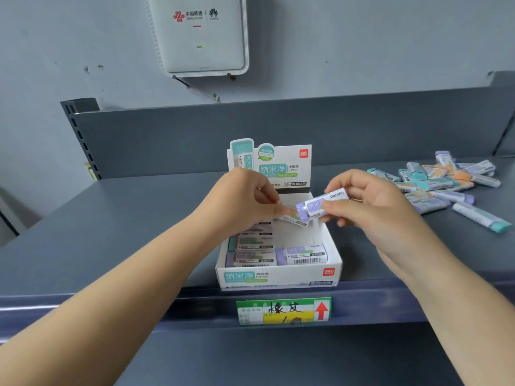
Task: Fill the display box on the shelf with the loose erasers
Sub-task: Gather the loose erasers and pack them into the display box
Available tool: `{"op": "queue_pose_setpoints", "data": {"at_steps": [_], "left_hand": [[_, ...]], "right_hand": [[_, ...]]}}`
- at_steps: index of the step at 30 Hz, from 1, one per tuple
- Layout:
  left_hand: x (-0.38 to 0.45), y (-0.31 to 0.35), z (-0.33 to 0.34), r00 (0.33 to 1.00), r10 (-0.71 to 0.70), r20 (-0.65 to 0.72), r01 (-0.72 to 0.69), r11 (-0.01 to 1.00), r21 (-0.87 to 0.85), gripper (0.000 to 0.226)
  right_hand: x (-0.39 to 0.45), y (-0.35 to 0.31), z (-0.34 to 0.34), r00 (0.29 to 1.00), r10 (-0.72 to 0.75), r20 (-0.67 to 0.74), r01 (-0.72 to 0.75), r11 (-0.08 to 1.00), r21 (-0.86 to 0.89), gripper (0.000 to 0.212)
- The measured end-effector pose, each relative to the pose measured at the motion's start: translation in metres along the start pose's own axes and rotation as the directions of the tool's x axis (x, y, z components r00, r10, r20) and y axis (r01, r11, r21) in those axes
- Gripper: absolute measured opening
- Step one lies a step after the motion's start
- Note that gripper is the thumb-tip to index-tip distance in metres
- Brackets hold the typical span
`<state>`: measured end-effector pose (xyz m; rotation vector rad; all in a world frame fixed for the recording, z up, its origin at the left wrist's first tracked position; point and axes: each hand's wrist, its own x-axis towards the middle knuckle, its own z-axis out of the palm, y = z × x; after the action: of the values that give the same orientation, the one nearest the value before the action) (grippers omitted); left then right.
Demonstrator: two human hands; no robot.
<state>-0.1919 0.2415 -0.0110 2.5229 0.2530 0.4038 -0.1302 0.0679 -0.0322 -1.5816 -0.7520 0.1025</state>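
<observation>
1. Purple-tipped eraser [320, 206], pinched in the right hand [370, 207] fingers, hangs over the box [278, 277].
2. The left hand [245, 201] fingers close on another eraser [292, 220] just below.
3. Likely light, stiff, slick-wrapped: grip the long sides.
4. The pile [443, 182] waits to the right.

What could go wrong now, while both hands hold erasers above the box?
1. The right hand pinches the purple eraser only by its fingertips above the display box; it may slip and land crooked.
2. The left hand hides the left rows, so a piece may go in misaligned.
3. The loose erasers lie piled near the right wrist; a reach may scatter them on the shelf.
</observation>
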Motion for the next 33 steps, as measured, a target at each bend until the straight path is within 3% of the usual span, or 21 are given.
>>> {"op": "queue_pose_setpoints", "data": {"at_steps": [7,13,24,33], "left_hand": [[0.0008,-0.0068,0.0017,0.999,0.035,-0.042,-0.032,0.997,0.065,0.015],[0.0047,-0.0048,0.0025,0.993,-0.048,-0.107,0.037,0.994,-0.099,0.007],[0.0060,-0.0058,0.0087,0.999,0.044,-0.007,-0.042,0.988,0.150,0.020],[0.0079,-0.0015,0.0088,1.000,-0.002,0.003,0.001,0.969,0.246,0.027]], "right_hand": [[-0.0004,0.0019,0.0003,0.999,-0.034,0.021,0.034,0.999,-0.006,0.019],[-0.0032,0.0029,-0.0007,0.998,-0.059,0.022,0.059,0.998,-0.001,0.017],[-0.0045,0.0019,0.0000,0.998,-0.064,0.010,0.065,0.997,-0.041,0.016],[-0.0048,0.0004,0.0020,0.998,-0.062,0.008,0.062,0.995,-0.078,0.012]]}}
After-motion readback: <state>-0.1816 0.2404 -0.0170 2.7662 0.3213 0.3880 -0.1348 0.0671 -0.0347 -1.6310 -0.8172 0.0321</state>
